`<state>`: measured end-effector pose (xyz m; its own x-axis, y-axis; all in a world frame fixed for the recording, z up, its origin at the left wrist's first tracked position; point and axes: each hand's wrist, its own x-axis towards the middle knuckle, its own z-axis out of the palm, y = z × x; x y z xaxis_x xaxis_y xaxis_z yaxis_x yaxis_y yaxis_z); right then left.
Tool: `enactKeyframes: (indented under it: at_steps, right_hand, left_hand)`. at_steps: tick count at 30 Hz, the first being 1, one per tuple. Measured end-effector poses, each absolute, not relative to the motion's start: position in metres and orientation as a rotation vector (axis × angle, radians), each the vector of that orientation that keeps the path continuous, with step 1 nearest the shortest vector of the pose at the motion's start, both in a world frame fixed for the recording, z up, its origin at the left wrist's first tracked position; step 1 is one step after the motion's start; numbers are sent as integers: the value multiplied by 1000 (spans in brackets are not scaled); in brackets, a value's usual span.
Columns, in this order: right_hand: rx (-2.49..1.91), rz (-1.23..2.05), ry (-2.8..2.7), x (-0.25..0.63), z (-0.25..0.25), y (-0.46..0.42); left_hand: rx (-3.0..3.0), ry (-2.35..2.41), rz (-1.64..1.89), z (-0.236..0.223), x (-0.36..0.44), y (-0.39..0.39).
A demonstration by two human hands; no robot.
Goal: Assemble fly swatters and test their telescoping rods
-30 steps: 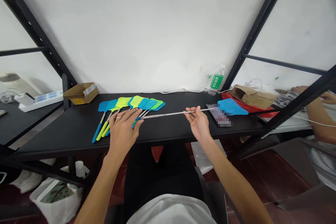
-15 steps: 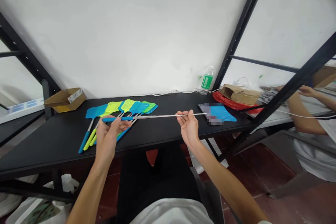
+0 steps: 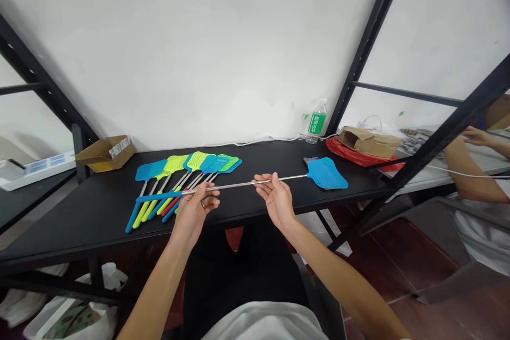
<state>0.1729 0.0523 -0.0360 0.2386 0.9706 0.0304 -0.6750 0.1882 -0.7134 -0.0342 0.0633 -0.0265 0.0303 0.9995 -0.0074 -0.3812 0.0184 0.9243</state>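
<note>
Both my hands hold one long blue fly swatter level above the black table. My left hand pinches its thin metal rod close to the blue handle end. My right hand is closed on the rod farther right, with the blue mesh head sticking out beyond it. Behind my left hand, a fanned row of several blue and yellow-green fly swatters lies on the table.
An open cardboard box sits at the table's far left. A water bottle, a red tray and a brown paper bag stand at the far right. Another person's arm works beyond the black frame post.
The swatter has shifted left through my hands; my right hand slid along the rod toward my left. My left hand went from resting on the table to pinching the rod.
</note>
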Motion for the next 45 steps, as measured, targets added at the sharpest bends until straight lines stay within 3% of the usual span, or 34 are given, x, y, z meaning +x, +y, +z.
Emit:
enactKeyframes:
  at_steps: [11,45]
  right_hand:
    - [-695,1214,-418,189,-26,59]
    - [-679,1216,-380,197,-27,58]
  left_hand:
    - [723,992,1509,-18,-53,74]
    - [650,806,1560,-15,-44,65]
